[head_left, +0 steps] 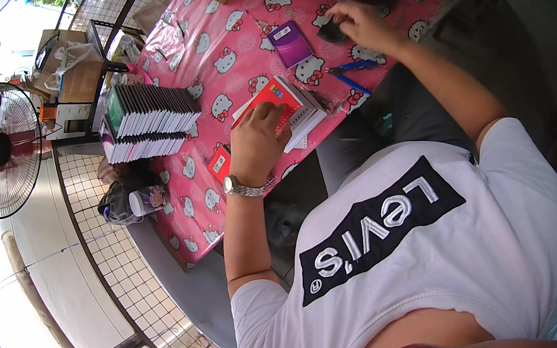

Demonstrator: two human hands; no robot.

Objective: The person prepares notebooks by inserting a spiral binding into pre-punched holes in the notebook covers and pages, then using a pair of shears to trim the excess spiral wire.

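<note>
White shirt (409, 262) — pink tablecloth (209, 83) under red-topped notebooks (289, 96) — fan (0, 149) leftward.

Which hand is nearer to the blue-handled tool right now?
Right. The right hand is just beyond the blue-handled tool; the left hand is farther off, to the tool's left, on the red-covered notebook.

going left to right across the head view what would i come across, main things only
Fan → stack of notebooks with dark spines → left hand → purple notebook → right hand.
</note>
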